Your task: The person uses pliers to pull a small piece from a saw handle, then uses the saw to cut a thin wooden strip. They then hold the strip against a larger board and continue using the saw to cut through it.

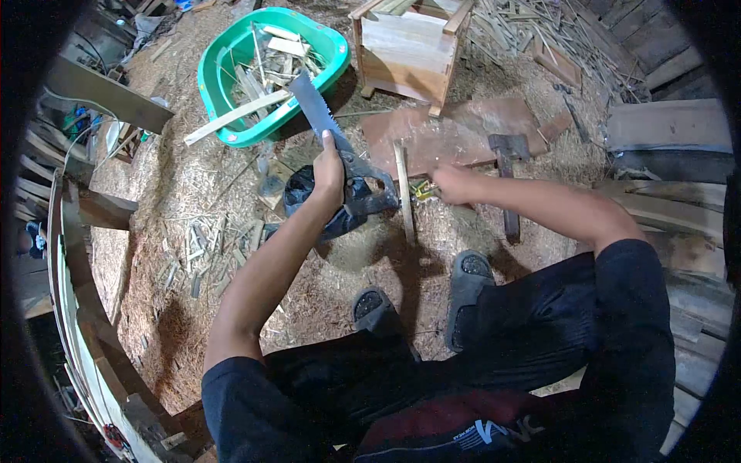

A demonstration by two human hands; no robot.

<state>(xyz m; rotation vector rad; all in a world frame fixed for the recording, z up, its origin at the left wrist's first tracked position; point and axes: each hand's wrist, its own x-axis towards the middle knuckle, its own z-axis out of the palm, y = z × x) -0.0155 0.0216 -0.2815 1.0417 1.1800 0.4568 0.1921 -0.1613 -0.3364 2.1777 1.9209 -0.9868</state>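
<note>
A handsaw [312, 106] with a grey toothed blade and a dark handle points up and to the left. My left hand [329, 174] is closed around it near the base of the blade. My right hand [453, 185] is closed beside a small yellow and green item [423, 190]; its exact grip is too small to make out. Between my hands a narrow wooden strip [405, 193] stretches lengthwise, near the saw handle. A black plastic bag [301, 191] lies beneath the saw and my left wrist.
A green basin [208, 81] holds wood scraps at the upper left. Behind the reddish board [432, 139] stands a wooden box [409, 54]. A hammer-like tool [507, 177] lies under my right forearm. Shavings and offcuts cover the ground around my sandalled feet.
</note>
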